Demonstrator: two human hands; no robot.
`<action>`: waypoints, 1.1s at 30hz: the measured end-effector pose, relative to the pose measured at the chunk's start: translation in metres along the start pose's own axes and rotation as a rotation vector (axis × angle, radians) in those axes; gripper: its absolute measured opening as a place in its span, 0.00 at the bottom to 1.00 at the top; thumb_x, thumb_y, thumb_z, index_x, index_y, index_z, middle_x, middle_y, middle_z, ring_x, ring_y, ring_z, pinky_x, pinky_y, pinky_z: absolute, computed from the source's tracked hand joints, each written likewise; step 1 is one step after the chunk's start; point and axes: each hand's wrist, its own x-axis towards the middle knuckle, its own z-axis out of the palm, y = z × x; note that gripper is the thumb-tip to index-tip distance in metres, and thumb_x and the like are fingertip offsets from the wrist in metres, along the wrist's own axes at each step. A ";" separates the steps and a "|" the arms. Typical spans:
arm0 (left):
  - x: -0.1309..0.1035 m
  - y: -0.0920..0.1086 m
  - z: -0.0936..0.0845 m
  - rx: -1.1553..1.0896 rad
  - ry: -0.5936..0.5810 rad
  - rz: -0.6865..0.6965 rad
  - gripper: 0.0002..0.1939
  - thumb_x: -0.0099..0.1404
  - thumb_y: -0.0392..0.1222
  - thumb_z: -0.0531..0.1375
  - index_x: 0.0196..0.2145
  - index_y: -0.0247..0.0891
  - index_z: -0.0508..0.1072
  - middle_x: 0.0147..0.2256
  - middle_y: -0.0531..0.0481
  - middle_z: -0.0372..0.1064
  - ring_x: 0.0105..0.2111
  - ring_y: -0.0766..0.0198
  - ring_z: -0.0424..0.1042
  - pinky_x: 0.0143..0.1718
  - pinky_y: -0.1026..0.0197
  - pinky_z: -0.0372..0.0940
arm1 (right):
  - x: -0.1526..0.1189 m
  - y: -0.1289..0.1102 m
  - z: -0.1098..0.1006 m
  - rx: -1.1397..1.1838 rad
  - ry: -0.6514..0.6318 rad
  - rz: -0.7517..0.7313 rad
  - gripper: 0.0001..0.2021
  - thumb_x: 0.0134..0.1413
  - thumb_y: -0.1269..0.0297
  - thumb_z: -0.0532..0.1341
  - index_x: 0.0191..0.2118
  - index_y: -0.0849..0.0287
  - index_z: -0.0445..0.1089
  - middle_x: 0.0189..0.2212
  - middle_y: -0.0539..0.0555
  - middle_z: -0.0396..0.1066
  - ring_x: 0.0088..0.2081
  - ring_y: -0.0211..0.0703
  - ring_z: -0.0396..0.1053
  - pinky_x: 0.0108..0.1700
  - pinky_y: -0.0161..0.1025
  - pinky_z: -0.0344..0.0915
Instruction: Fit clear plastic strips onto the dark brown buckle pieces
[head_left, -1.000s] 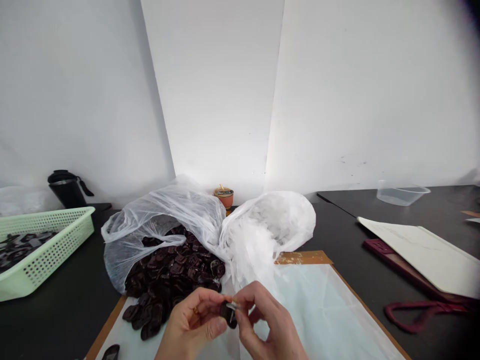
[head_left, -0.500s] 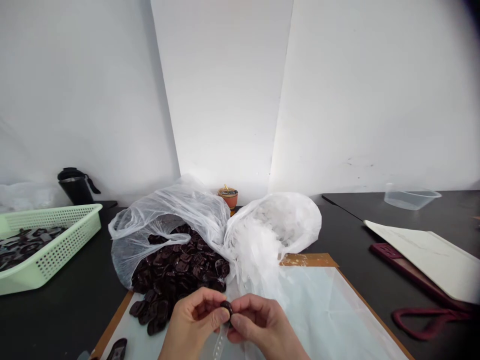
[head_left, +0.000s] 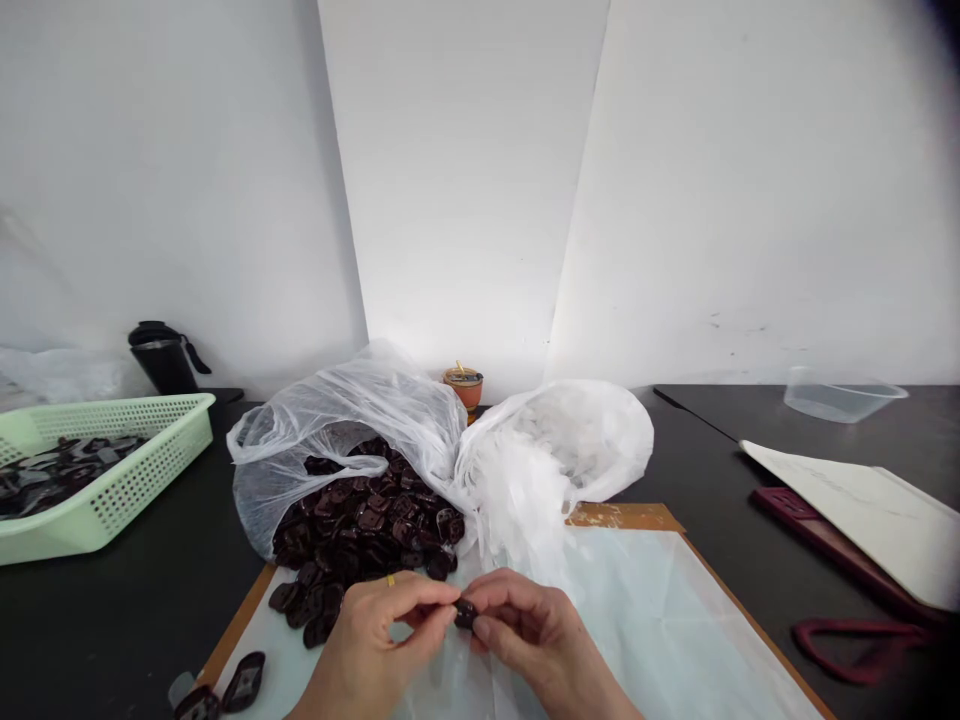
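Near the bottom centre, my left hand and my right hand meet over one small, glossy dark brown plastic piece. Thumb and finger of the left hand pinch its left end. The right fingers are closed around its other side and partly hide it. Just beyond the left hand lies a heap of similar dark pieces, spilling from a transparent plastic bag. White translucent strips spill from a second bag behind the right hand. Two loose pieces lie at the lower left.
A light green basket of dark and translucent parts stands at left, near a black tumbler. A small pot stands behind the bags. At right are a transparent tub, a white board and a dark red handled object.
The translucent strip that hung below the dark piece no longer shows. My left fingers have shifted to the piece's left end. The whole view has moved slightly, showing more at lower left.
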 end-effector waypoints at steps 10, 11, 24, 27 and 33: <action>-0.003 0.005 0.013 -0.328 0.076 -0.063 0.08 0.55 0.32 0.64 0.32 0.42 0.80 0.31 0.49 0.76 0.30 0.59 0.75 0.33 0.63 0.71 | 0.000 0.002 0.001 -0.068 0.036 -0.140 0.07 0.53 0.58 0.67 0.35 0.54 0.79 0.40 0.57 0.73 0.40 0.45 0.73 0.40 0.38 0.71; -0.003 0.006 0.015 -0.378 0.079 -0.086 0.08 0.55 0.32 0.64 0.32 0.41 0.80 0.31 0.49 0.75 0.30 0.59 0.74 0.34 0.64 0.70 | 0.001 0.003 0.000 -0.066 0.038 -0.148 0.07 0.53 0.58 0.67 0.35 0.54 0.79 0.40 0.56 0.73 0.40 0.44 0.73 0.40 0.38 0.71; 0.001 -0.009 0.020 -0.704 0.010 -0.355 0.10 0.48 0.31 0.68 0.31 0.37 0.79 0.26 0.52 0.73 0.30 0.64 0.68 0.32 0.65 0.61 | -0.003 -0.012 0.003 -0.425 0.018 -0.335 0.08 0.58 0.71 0.60 0.37 0.56 0.77 0.39 0.57 0.72 0.38 0.42 0.75 0.38 0.34 0.72; 0.001 -0.002 0.017 -0.754 -0.006 -0.411 0.07 0.51 0.30 0.65 0.29 0.37 0.78 0.28 0.52 0.74 0.31 0.64 0.68 0.36 0.62 0.63 | -0.003 -0.016 0.004 -0.599 0.006 -0.468 0.11 0.56 0.77 0.58 0.39 0.57 0.76 0.38 0.57 0.72 0.38 0.42 0.74 0.39 0.34 0.72; -0.001 0.005 0.014 -0.824 0.015 -0.429 0.06 0.60 0.37 0.61 0.30 0.39 0.79 0.34 0.49 0.77 0.38 0.58 0.72 0.45 0.57 0.66 | -0.003 -0.013 0.005 -0.644 0.038 -0.541 0.11 0.55 0.78 0.58 0.40 0.58 0.75 0.36 0.57 0.72 0.37 0.41 0.74 0.38 0.32 0.71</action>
